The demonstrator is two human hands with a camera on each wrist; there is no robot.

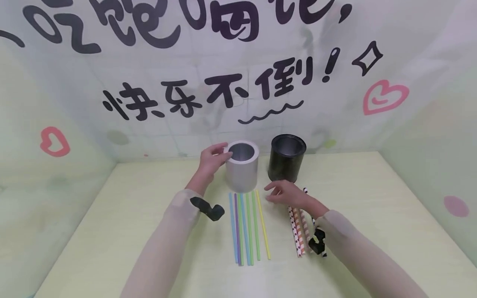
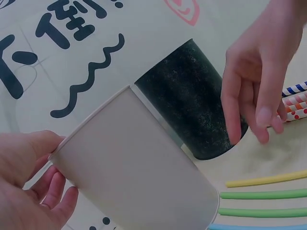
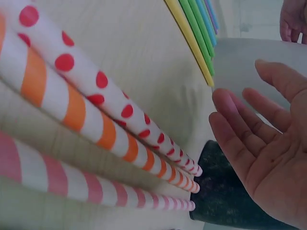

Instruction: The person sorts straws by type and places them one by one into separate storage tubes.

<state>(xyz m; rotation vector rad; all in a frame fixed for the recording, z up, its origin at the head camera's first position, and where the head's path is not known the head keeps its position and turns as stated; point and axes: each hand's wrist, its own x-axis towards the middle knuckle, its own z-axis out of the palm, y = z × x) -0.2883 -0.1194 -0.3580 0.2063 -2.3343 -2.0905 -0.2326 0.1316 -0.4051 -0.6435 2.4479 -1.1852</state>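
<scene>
My left hand (image 1: 210, 162) pinches the rim of a white cylindrical can (image 1: 242, 177), which stands upright near the back wall. In the left wrist view the thumb and fingers meet at the can's upper edge. To its right stands a black can (image 1: 285, 167), also upright. My right hand (image 1: 287, 193) hovers in front of the black can with loosely bent fingers and nothing held; its palm shows in the right wrist view. Plain coloured straws (image 1: 251, 231) in blue, purple, green and yellow lie before the white can. Patterned paper straws (image 3: 115, 134) lie under the right forearm, partly hidden.
A pale tabletop (image 1: 123, 215) carries everything. Behind it rises a white wall sheet (image 1: 164, 136) with black lettering and pink hearts. Sheet walls also border the table at left and right. Both sleeves wear dark wrist straps.
</scene>
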